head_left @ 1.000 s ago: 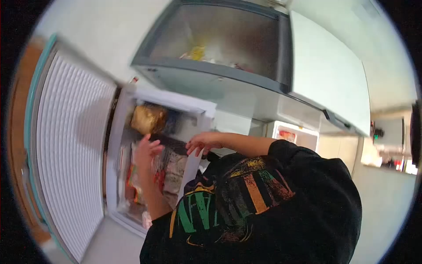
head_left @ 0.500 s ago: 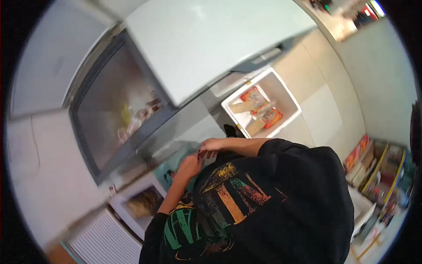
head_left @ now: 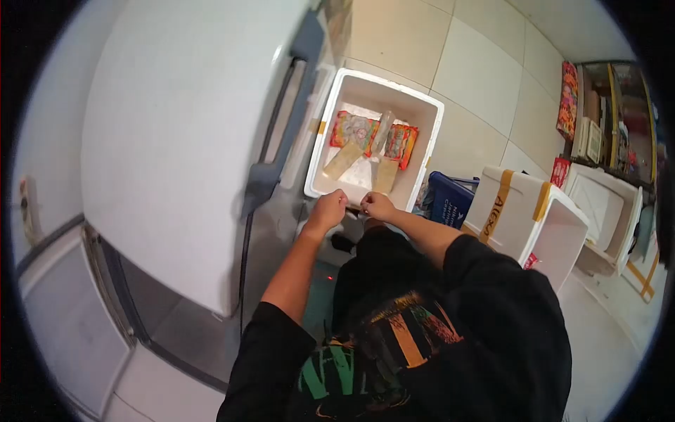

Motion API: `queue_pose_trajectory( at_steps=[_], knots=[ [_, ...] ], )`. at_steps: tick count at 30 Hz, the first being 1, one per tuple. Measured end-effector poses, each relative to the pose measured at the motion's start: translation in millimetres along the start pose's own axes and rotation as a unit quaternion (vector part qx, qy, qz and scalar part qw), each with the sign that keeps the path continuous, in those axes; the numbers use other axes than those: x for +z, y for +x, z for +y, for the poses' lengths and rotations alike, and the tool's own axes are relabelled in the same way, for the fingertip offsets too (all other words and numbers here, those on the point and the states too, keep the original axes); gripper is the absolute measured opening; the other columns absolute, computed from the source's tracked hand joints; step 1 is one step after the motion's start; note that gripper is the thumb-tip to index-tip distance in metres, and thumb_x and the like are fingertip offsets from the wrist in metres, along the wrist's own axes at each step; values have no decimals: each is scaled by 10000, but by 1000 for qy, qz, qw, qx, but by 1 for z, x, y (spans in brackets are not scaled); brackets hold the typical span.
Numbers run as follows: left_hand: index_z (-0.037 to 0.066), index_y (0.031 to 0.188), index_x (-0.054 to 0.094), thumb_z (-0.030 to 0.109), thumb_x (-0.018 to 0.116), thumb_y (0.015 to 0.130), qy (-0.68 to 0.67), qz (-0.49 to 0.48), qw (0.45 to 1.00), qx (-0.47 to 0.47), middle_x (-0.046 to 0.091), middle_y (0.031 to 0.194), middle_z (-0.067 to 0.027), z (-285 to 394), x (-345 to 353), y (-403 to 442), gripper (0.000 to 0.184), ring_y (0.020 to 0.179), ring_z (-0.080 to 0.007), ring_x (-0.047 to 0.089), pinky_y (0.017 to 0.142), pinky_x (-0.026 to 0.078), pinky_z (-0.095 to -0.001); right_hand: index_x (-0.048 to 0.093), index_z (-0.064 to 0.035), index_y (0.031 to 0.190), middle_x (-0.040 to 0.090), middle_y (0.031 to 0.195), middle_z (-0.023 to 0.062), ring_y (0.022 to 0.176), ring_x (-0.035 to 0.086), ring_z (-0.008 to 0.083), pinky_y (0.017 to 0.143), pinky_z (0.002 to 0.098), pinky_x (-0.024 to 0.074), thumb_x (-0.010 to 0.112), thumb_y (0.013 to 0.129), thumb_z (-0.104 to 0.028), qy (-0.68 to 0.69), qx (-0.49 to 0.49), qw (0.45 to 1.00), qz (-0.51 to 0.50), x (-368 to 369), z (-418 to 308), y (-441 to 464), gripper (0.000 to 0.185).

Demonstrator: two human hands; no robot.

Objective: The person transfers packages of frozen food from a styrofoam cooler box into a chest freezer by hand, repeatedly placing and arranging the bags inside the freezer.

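Observation:
My left hand (head_left: 329,211) and my right hand (head_left: 377,206) are held close together at the near rim of a white foam box (head_left: 434,116). The fingers of both are curled closed. Whatever they may hold is too small or hidden to make out. Inside the box lie red-edged food packets (head_left: 354,132), with another red packet (head_left: 402,144) at the right. Two pale yellowish blocks (head_left: 343,161) rest nearer to me, and a clear wrapped roll (head_left: 383,131) lies between the packets.
A white freezer (head_left: 176,126) with a grey handle (head_left: 271,176) stands at my left. To the right are a dark blue bag (head_left: 450,198), a taped foam box (head_left: 500,204) and a foam lid or tray (head_left: 598,204). Shelves (head_left: 619,112) with goods stand at the far right.
The view has turned rightward, from the freezer's glass compartment to the foam box. My hands, which were together beside the freezer, are now slightly apart in front of the box.

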State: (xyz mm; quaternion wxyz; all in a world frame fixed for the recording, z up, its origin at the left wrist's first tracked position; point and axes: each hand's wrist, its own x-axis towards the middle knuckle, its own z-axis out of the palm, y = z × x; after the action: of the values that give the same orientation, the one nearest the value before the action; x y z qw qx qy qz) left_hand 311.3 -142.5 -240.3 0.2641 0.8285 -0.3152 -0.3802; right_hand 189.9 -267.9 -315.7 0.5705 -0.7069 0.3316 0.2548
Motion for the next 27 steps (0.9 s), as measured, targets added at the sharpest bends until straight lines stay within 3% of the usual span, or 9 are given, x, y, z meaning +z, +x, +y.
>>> queue_pose_trajectory(
  at_steps=[2, 7, 9, 14, 17, 20, 22, 25, 27],
  knots=[
    [34, 776, 527, 144, 465, 774, -67, -3, 998, -5, 568, 707, -167, -4, 19, 33, 126, 693, -321, 552, 619, 426, -383, 525, 6, 805, 585, 724, 107, 643, 568, 193, 626, 290, 443, 526, 713, -162, 61, -53, 994, 78, -15, 16, 17, 192],
    [44, 788, 546, 123, 483, 775, -176, -35, 981, -71, 571, 662, -128, -42, 96, 109, 102, 615, -236, 566, 601, 444, -312, 531, -34, 821, 580, 767, 124, 745, 565, 264, 667, 355, 435, 514, 692, -195, 4, -2, 975, 224, -55, 68, 84, 207],
    [61, 789, 551, 147, 494, 773, -177, -40, 981, -68, 573, 667, -128, -66, 133, 141, 105, 623, -243, 570, 604, 448, -320, 505, -22, 849, 574, 795, 144, 761, 559, 277, 675, 353, 432, 507, 699, -199, 22, 14, 951, 309, -66, 106, 119, 232],
    [66, 821, 551, 158, 489, 771, -96, -6, 995, 14, 577, 707, -148, -91, 200, 206, 121, 686, -309, 563, 632, 447, -363, 467, -7, 931, 550, 837, 183, 817, 543, 319, 718, 374, 418, 515, 668, -163, -29, 95, 943, 317, -93, 158, 159, 310],
    [57, 875, 544, 130, 476, 765, -94, 0, 993, 66, 571, 773, -165, -79, 221, 251, 148, 760, -329, 544, 665, 436, -378, 423, -11, 1040, 535, 912, 220, 881, 515, 358, 765, 393, 397, 510, 674, -164, 30, 98, 947, 305, -88, 194, 186, 406],
    [57, 958, 525, 101, 483, 742, -67, -43, 985, 150, 534, 923, -195, -64, 243, 282, 225, 874, -331, 508, 709, 423, -390, 339, 8, 1133, 526, 926, 257, 873, 514, 379, 763, 402, 398, 507, 678, -163, 13, 115, 892, 437, -65, 205, 205, 514],
    [103, 1039, 498, 101, 509, 716, -44, -21, 982, 184, 438, 1092, -212, -51, 257, 294, 324, 958, -355, 459, 767, 408, -394, 273, 34, 1162, 528, 897, 273, 842, 523, 393, 725, 414, 413, 503, 722, -224, 142, 39, 893, 425, -70, 194, 192, 559],
    [165, 1098, 464, 116, 543, 695, 5, -23, 990, 139, 367, 1169, -224, -43, 272, 307, 414, 985, -374, 442, 796, 404, -402, 260, 45, 1160, 537, 874, 268, 802, 530, 405, 700, 433, 418, 460, 775, -287, 101, 158, 869, 457, -61, 198, 214, 547],
    [205, 1124, 436, 142, 578, 681, 35, 20, 977, 211, 329, 1198, -239, -59, 282, 319, 469, 1011, -392, 421, 808, 403, -411, 257, 67, 1153, 540, 873, 264, 793, 532, 402, 687, 438, 422, 398, 814, -329, 67, 141, 868, 472, -65, 194, 216, 540]
  ],
)
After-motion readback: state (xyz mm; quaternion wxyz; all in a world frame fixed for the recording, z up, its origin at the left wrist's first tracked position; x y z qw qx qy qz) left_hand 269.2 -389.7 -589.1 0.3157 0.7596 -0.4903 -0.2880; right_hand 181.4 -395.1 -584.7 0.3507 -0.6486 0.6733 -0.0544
